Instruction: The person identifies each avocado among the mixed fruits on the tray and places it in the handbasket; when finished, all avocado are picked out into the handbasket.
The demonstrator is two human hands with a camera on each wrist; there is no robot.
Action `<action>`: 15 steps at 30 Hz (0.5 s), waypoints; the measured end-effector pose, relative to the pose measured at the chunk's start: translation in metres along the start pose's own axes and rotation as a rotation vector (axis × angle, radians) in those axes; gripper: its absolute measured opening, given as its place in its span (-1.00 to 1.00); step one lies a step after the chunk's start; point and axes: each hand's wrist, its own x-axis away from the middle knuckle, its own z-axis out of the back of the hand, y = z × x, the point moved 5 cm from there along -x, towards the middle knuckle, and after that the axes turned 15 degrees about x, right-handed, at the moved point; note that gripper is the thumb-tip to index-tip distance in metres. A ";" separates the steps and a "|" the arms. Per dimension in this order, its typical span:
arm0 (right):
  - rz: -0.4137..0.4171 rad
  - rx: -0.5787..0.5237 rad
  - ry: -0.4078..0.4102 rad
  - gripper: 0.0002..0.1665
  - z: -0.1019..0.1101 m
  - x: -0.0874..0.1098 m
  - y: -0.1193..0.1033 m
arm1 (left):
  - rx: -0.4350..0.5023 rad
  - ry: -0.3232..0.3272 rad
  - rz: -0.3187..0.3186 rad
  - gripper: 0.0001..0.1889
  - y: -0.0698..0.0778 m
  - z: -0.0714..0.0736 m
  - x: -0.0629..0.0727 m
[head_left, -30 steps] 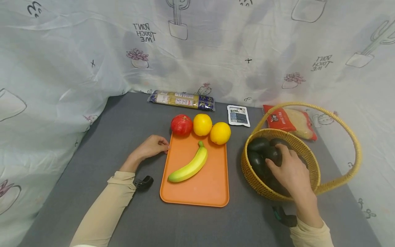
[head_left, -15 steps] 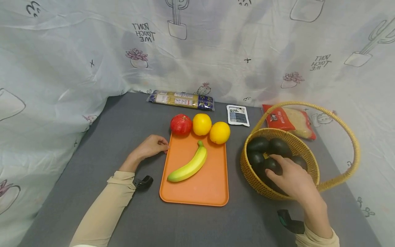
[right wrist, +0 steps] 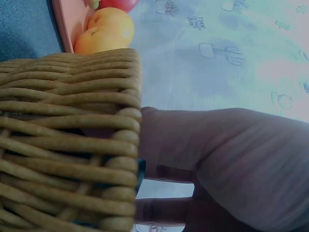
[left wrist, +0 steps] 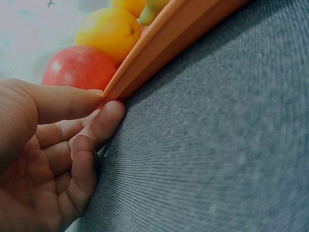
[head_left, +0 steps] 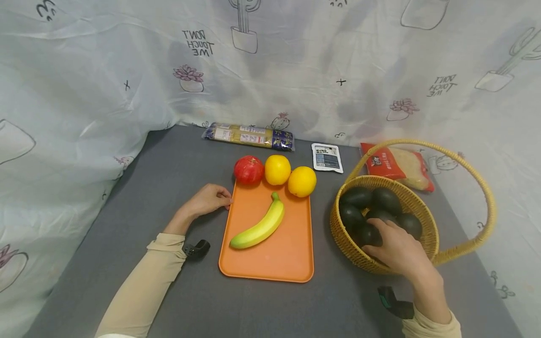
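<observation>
My left hand [head_left: 210, 199] pinches the left rim of the orange tray [head_left: 270, 263]; in the left wrist view the thumb lies above the edge and a finger below it. A yellow banana [head_left: 262, 228] with a greenish tip rests on the tray. At the tray's far end sit a red pomegranate-like fruit [head_left: 249, 170] and two round orange-yellow fruits [head_left: 277, 170]. My right hand [head_left: 399, 249] reaches into the wicker basket [head_left: 344, 244], thumb and fingers curled round a dark green avocado [head_left: 368, 234]. Several other avocados [head_left: 386, 201] lie around it. In the right wrist view the basket wall hides the fingertips.
A pack of noodles [head_left: 249, 136] lies at the back of the grey table [head_left: 169, 155]. Beside it is a small white packet [head_left: 327, 157]. A red and clear bag [head_left: 397, 167] lies behind the basket, whose tall handle [head_left: 488, 202] leans right. Patterned cloth hangs behind.
Inside the basket my right hand has shifted toward me with an avocado, uncovering others behind it. My left hand has stayed at the tray's edge.
</observation>
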 end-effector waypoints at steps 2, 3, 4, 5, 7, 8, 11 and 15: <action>-0.007 0.002 -0.003 -0.18 0.000 0.000 0.000 | -0.001 0.000 -0.002 -0.81 0.000 0.000 0.000; -0.006 0.004 -0.004 -0.19 0.000 0.000 -0.001 | -0.001 0.001 -0.003 -0.82 0.000 0.000 0.000; -0.006 0.006 -0.006 -0.20 0.000 0.000 -0.001 | -0.001 0.001 -0.002 -0.82 -0.001 0.000 0.000; -0.004 0.008 -0.009 -0.20 0.000 0.000 -0.001 | -0.001 0.003 -0.001 -0.82 -0.001 0.000 0.000; -0.002 0.008 -0.016 -0.20 0.000 0.001 -0.002 | 0.001 0.002 0.000 -0.82 0.000 0.000 0.001; -0.001 0.009 -0.020 -0.20 0.000 0.002 -0.002 | 0.003 0.002 -0.001 -0.82 0.000 0.000 0.001; -0.001 0.000 -0.013 -0.17 0.002 0.003 -0.004 | 0.007 0.002 -0.003 -0.82 0.001 -0.001 0.001; -0.002 -0.054 0.074 -0.22 0.014 0.003 -0.011 | 0.000 0.004 0.000 -0.82 0.001 -0.002 0.001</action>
